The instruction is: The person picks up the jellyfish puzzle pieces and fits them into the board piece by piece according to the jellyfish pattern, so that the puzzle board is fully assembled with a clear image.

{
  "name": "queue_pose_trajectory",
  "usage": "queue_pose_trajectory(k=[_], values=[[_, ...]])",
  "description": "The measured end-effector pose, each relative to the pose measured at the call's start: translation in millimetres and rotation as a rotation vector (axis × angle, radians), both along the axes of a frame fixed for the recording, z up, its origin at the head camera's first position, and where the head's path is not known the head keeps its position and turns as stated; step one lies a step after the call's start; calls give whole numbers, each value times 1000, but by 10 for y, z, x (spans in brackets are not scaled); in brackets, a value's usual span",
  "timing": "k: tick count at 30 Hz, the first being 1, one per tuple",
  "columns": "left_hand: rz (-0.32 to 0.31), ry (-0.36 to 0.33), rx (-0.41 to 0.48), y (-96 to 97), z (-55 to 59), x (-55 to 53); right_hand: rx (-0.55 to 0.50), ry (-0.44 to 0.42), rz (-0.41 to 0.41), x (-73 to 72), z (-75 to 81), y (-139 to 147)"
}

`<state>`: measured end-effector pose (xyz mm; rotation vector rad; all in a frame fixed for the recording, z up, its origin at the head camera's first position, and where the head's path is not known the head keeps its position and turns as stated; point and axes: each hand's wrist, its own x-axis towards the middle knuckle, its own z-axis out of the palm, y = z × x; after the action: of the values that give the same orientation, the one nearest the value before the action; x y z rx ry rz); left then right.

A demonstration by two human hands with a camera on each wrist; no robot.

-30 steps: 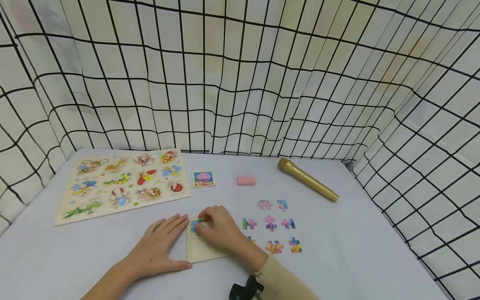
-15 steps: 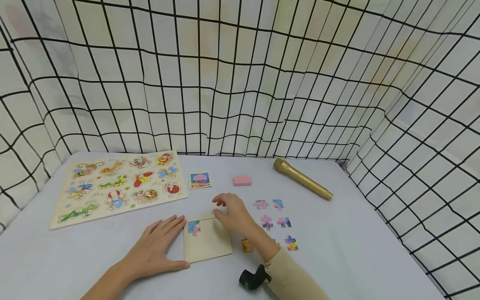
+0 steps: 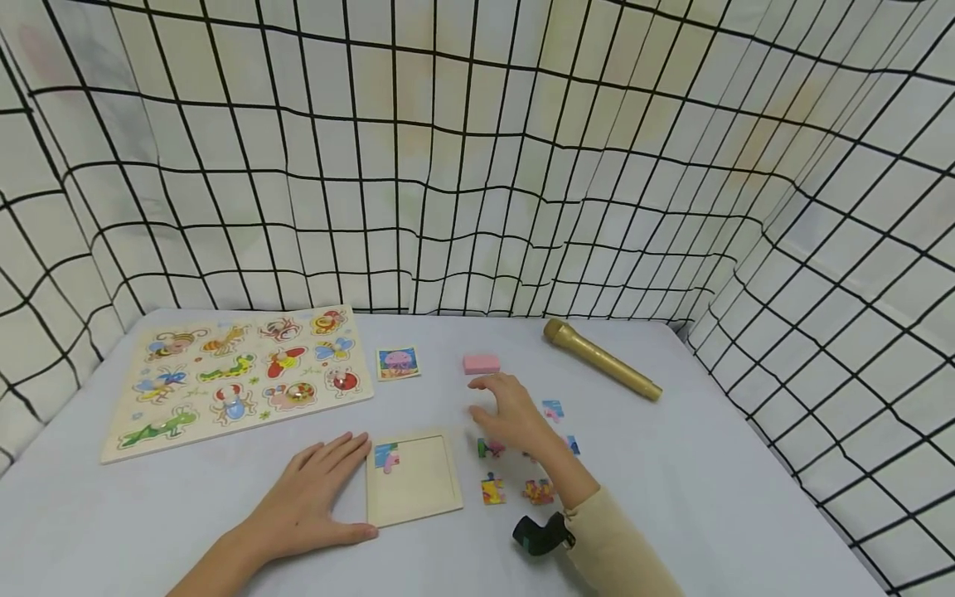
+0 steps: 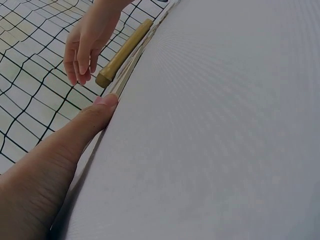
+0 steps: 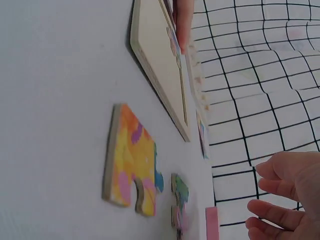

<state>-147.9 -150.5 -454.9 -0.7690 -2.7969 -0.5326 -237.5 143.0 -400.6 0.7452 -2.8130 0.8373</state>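
My left hand [image 3: 317, 497] rests on the table, its fingertips and thumb at the left edge of a square wooden puzzle tray [image 3: 418, 489]. One blue-and-pink puzzle piece [image 3: 385, 456] lies in the tray's upper left corner. Over the loose pieces to the right hovers my right hand [image 3: 515, 414], fingers loosely bent and holding nothing. Around it lie a green-and-pink piece [image 3: 489, 448], a yellow piece [image 3: 492, 489], an orange-pink piece [image 3: 539, 492] and a blue one [image 3: 553, 410]. The hand and forearm hide other pieces. In the right wrist view, the yellow piece [image 5: 131, 160] appears close up.
A wooden bug puzzle board [image 3: 239, 381] lies at the left back. Beside it are a small picture card [image 3: 398, 363] and a pink eraser-like block [image 3: 481, 365]. A gold microphone-shaped object [image 3: 603, 360] lies at the right back. Black netting [image 3: 470, 133] surrounds the table.
My right hand has let go of the blue-and-pink piece in the tray corner and moved right, over the loose pieces. My left hand has stayed at the tray's edge.
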Motion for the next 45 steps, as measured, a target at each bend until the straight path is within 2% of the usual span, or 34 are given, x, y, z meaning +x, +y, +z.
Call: queue_pose_trajectory(k=[11,18,23,37,45], values=[[-1,1,4,-7,-6,-5,-34,-21,-84,-71,-52,364],[-2,-9,5,-17,-9,-4,60,-27,-145,-109,-114,551],[0,-11,-7,-12,-11,-8,67,-43,-176,-120,-161,655],[-6,9,-10,-25,-19,-3,92,-60,-190,-111,-280,706],[0,-7,-11,-22,-12,-4,83,-68,-213,-117,-317,700]])
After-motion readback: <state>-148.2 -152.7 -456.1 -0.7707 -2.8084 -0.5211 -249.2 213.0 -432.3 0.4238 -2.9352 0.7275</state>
